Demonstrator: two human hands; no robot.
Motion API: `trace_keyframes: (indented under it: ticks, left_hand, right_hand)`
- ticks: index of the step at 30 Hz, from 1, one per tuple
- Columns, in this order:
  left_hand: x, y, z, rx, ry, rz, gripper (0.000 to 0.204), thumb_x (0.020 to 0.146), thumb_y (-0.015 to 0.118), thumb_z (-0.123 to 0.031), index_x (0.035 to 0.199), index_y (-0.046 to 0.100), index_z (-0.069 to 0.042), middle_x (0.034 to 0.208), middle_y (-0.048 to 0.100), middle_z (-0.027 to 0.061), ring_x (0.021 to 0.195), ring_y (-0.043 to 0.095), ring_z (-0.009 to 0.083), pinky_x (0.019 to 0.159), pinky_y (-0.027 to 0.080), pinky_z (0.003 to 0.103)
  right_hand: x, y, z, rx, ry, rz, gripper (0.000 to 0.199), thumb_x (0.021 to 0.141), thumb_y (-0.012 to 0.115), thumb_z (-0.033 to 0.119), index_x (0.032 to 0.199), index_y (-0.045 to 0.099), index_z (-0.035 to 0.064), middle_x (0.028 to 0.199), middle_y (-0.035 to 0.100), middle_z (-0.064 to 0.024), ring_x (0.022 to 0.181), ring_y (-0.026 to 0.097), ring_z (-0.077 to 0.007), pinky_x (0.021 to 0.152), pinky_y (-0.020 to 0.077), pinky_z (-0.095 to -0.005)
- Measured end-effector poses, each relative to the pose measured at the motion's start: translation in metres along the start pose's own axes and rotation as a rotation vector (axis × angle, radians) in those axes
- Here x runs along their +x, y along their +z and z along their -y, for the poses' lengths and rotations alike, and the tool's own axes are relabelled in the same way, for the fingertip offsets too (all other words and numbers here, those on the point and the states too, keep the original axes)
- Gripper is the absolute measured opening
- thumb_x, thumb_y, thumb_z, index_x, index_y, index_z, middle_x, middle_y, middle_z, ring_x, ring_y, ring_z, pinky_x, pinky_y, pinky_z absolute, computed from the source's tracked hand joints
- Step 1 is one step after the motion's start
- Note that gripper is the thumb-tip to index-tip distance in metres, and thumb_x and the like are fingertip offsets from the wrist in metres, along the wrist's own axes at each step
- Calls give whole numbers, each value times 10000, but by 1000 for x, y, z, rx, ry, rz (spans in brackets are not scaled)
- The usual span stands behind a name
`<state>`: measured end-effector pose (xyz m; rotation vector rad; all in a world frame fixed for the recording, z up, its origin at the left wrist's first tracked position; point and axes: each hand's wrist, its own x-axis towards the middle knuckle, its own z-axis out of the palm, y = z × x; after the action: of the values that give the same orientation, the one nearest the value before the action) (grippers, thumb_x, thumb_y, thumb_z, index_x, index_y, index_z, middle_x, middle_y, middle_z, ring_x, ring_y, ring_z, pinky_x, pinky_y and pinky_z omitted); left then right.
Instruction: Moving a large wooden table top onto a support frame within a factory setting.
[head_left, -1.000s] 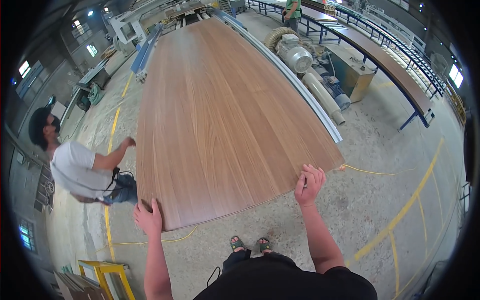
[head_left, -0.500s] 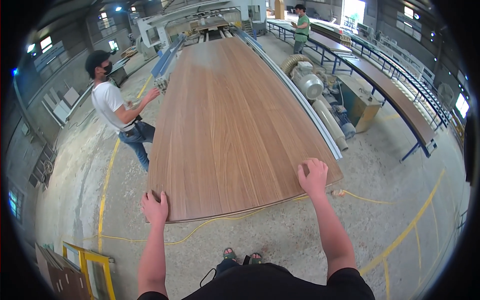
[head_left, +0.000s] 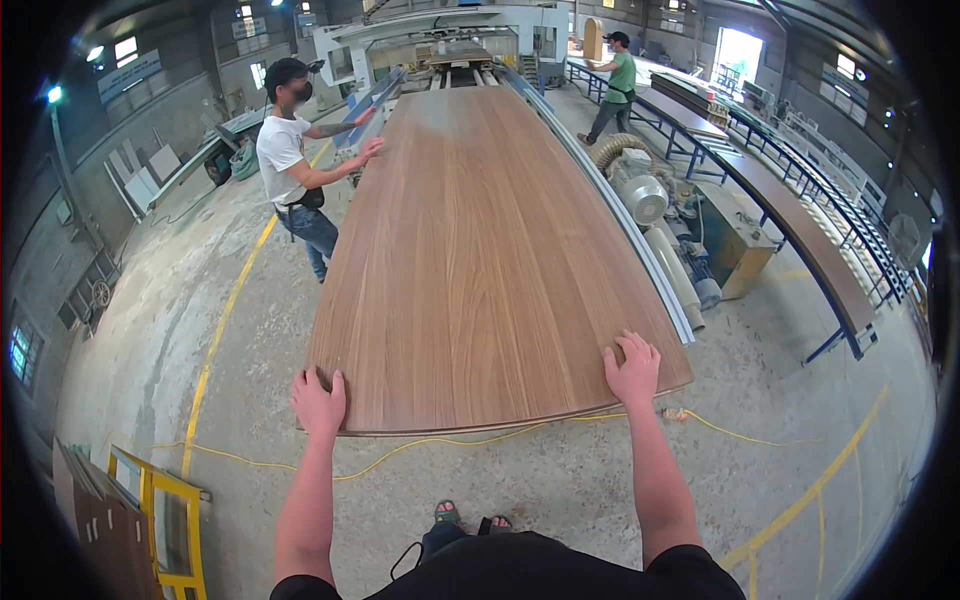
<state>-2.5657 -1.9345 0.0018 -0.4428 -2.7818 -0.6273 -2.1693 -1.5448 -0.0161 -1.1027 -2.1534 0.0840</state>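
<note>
A large wood-grain panel [head_left: 470, 260] stretches away from me along a metal-railed bed. At its near left corner my left hand [head_left: 319, 402] grips the edge, fingers over the top face. My right hand [head_left: 632, 369] holds the near edge towards the right corner, fingers bent on the surface. What lies under the edge at both hands is hidden. Along the left side stands a co-worker in a white shirt [head_left: 284, 150], arms reaching to the panel's far left edge.
A machine gantry [head_left: 440, 35] spans the far end. Motors [head_left: 640, 195] and a cabinet [head_left: 735, 240] stand on the right, beside a long roller table [head_left: 800, 220]. A yellow cord [head_left: 390, 458] crosses the floor. Yellow frames [head_left: 175, 520] lean at lower left. Another person [head_left: 622, 80] is far right.
The co-worker in white has stepped farther along the panel and stretched both arms towards its edge. The person in green has turned and moved. My hands keep their places on the panel.
</note>
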Motion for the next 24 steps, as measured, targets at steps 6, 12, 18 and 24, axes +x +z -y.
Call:
trace_keyframes:
  ticks: [6, 12, 18, 24]
  left_hand:
    - [-1, -1, 3, 1, 2, -2, 621, 943, 641, -455, 1387, 575, -25, 1484, 504, 244, 1387, 460, 408, 1153, 352, 521]
    - [-2, 0, 5, 4, 31, -13, 616, 942, 648, -443, 1376, 579, -12, 1473, 505, 255, 1372, 466, 414, 1138, 362, 526]
    - [-4, -2, 3, 15, 26, -3, 612, 945, 645, -436, 1377, 578, -9, 1477, 502, 241, 1372, 463, 406, 1138, 359, 520]
    - [2, -3, 6, 6, 20, -12, 609, 947, 638, -446, 1384, 580, -25, 1480, 503, 223, 1367, 462, 402, 1144, 352, 517]
  right_hand:
    - [-1, 0, 0, 43, 2, -36, 275, 890, 709, 283, 1057, 730, 65, 1287, 697, -130, 1299, 586, -309, 1120, 371, -467]
    - [-2, -2, -1, 64, 16, -42, 264, 891, 705, 281, 1048, 731, 71, 1285, 701, -129, 1297, 595, -303, 1116, 374, -458]
    - [-4, -6, 0, 62, 30, -37, 266, 888, 707, 281, 1051, 735, 73, 1288, 701, -127, 1299, 593, -299, 1116, 375, -457]
    - [-11, -7, 7, 51, 25, -49, 260, 881, 712, 275, 1035, 741, 68, 1281, 704, -134, 1299, 592, -303, 1115, 381, -456]
